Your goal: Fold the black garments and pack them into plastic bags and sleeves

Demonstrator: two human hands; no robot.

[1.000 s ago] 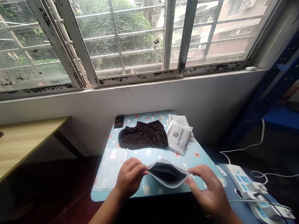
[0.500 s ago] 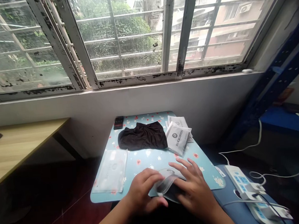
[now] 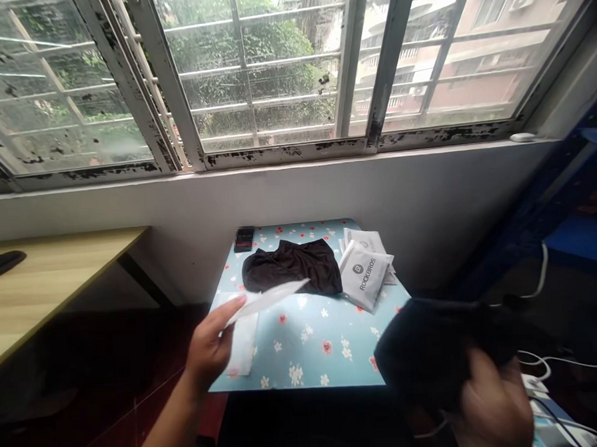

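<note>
My left hand (image 3: 212, 345) pinches a whitish plastic bag (image 3: 272, 298), seen almost edge-on above the left side of the small table. Off the table's right edge, my right hand (image 3: 495, 393) is closed on a black cloth (image 3: 435, 350), both smeared by motion. A dark piece of stretchy fabric (image 3: 295, 267) lies spread at the back of the table. Beside it on the right sit several white printed pouches (image 3: 366, 273). Another flat clear bag (image 3: 245, 346) rests on the table's left side, partly hidden under my left hand and the bag it holds.
The small table (image 3: 310, 356) has a blue floral top. At its back left corner is a black item (image 3: 244, 240), blurred out. A wooden desk (image 3: 56, 283) stands left, a windowed wall behind. Power strips (image 3: 553, 403) with white cables lie at the lower right.
The black cloth has come out of the plastic bag and swung right in my right hand. My left hand has moved left and up with the bag. The view has shifted slightly.
</note>
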